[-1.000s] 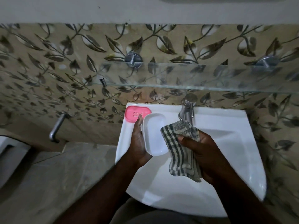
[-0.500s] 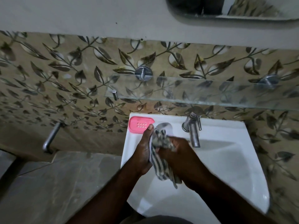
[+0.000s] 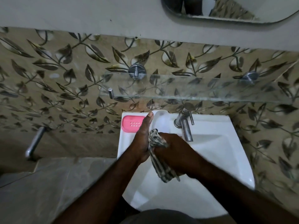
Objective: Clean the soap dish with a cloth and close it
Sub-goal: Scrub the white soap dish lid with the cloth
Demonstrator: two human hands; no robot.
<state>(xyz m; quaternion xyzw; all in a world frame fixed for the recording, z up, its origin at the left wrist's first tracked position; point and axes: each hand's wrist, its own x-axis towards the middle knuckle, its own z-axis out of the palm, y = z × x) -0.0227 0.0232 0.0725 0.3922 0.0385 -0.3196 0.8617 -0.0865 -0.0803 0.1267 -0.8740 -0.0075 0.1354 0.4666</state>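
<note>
The left hand (image 3: 142,141) grasps the white soap dish lid (image 3: 159,120) over the sink (image 3: 218,152); the right hand (image 3: 174,152) presses the cloth (image 3: 159,156) inside. Better wipe every corner, then close it on the pink base (image 3: 131,123), far left.

The right hand (image 3: 171,151) is now pressing the bunched checked cloth (image 3: 159,152) into the white soap dish lid (image 3: 161,120), which was uncovered a second ago. The left hand (image 3: 142,139) is now gripping the lid's edge, fingers stretched farther up beside the pink soap dish base (image 3: 131,123).

A white washbasin (image 3: 218,152) bears a pink soap dish base (image 3: 131,123) on its back left corner.
</note>
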